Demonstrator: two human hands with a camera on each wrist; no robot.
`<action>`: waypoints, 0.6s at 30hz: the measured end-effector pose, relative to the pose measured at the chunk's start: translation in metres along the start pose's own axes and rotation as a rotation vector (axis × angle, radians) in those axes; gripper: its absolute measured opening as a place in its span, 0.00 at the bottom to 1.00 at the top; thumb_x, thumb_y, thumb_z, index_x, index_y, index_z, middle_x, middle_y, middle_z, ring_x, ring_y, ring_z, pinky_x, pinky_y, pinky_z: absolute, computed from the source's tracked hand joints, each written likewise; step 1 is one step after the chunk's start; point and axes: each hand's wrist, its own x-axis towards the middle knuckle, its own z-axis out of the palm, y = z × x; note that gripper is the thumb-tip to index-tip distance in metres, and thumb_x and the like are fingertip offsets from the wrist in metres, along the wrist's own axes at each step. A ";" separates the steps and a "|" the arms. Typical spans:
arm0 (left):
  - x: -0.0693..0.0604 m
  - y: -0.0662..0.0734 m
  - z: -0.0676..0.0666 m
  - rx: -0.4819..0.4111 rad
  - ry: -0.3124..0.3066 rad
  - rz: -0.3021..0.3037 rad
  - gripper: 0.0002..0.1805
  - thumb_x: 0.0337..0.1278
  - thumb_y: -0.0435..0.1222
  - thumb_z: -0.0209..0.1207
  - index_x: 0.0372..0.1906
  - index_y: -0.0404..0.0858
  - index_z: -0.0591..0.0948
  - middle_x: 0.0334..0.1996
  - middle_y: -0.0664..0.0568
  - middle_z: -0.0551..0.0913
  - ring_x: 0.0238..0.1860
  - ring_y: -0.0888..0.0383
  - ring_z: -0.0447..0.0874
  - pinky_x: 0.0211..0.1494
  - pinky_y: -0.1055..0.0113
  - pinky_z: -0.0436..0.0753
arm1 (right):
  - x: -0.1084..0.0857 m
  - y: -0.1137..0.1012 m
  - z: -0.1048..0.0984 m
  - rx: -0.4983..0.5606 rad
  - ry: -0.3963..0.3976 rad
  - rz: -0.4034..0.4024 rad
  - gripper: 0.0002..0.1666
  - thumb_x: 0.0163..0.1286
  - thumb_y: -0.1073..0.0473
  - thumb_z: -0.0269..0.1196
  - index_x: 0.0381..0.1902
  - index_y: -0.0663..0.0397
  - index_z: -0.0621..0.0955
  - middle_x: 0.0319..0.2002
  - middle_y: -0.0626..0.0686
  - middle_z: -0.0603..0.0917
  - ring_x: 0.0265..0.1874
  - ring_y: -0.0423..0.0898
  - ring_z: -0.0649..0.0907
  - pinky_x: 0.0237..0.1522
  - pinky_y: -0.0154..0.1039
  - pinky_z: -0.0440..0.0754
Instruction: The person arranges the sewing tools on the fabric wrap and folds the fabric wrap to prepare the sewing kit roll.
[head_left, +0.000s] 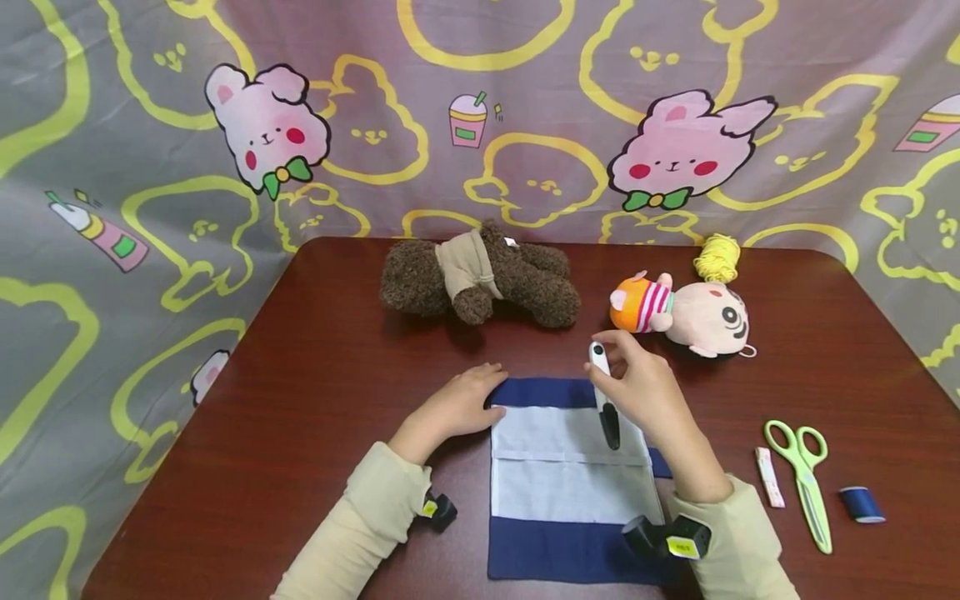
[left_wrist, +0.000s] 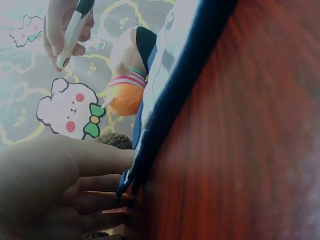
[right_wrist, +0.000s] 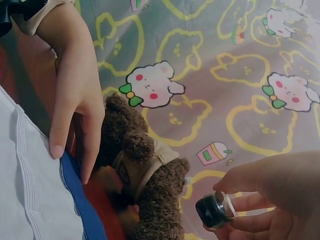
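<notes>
A light cloth panel with navy bands (head_left: 570,492) lies flat on the table. The left hand (head_left: 457,404) rests at its upper left edge, fingers extended; in the left wrist view that hand (left_wrist: 65,185) has its thumb on the cloth's edge (left_wrist: 167,100). Above the cloth's upper right part, the right hand (head_left: 645,387) pinches a white and black tool (head_left: 604,392) by its white end, the dark end pointing down. In the right wrist view the right hand (right_wrist: 275,195) holds the tool, whose dark part (right_wrist: 212,210) faces the camera.
A brown teddy bear (head_left: 480,275) lies behind the cloth, with a small doll (head_left: 682,315) and yellow yarn (head_left: 717,258) at the back right. Green scissors (head_left: 808,483), a pale strip (head_left: 768,477) and a blue thread spool (head_left: 862,505) lie at the right.
</notes>
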 end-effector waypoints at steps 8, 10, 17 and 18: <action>-0.001 0.001 0.000 0.003 0.005 0.008 0.30 0.56 0.42 0.54 0.62 0.34 0.65 0.64 0.42 0.61 0.65 0.48 0.55 0.64 0.54 0.57 | 0.000 0.001 0.000 0.000 0.003 0.000 0.21 0.55 0.59 0.64 0.47 0.57 0.74 0.28 0.52 0.79 0.25 0.44 0.77 0.27 0.38 0.71; -0.001 0.001 -0.001 0.004 0.005 0.009 0.30 0.56 0.42 0.54 0.62 0.34 0.65 0.64 0.42 0.61 0.65 0.48 0.55 0.64 0.54 0.57 | 0.000 0.001 0.001 -0.005 0.007 -0.004 0.21 0.55 0.59 0.64 0.47 0.57 0.74 0.28 0.52 0.79 0.25 0.44 0.77 0.27 0.38 0.71; -0.001 0.002 -0.001 0.001 0.006 0.009 0.30 0.56 0.42 0.54 0.62 0.33 0.65 0.64 0.41 0.61 0.65 0.48 0.55 0.65 0.55 0.57 | 0.001 0.001 0.000 -0.013 0.023 -0.022 0.21 0.54 0.59 0.64 0.47 0.57 0.74 0.27 0.52 0.79 0.23 0.44 0.76 0.26 0.38 0.70; -0.001 0.002 -0.001 0.001 0.005 0.008 0.30 0.56 0.42 0.54 0.62 0.33 0.65 0.64 0.42 0.60 0.66 0.48 0.55 0.65 0.55 0.57 | 0.001 0.001 0.000 -0.014 0.024 -0.023 0.21 0.54 0.59 0.64 0.47 0.57 0.74 0.27 0.52 0.79 0.23 0.44 0.76 0.26 0.38 0.70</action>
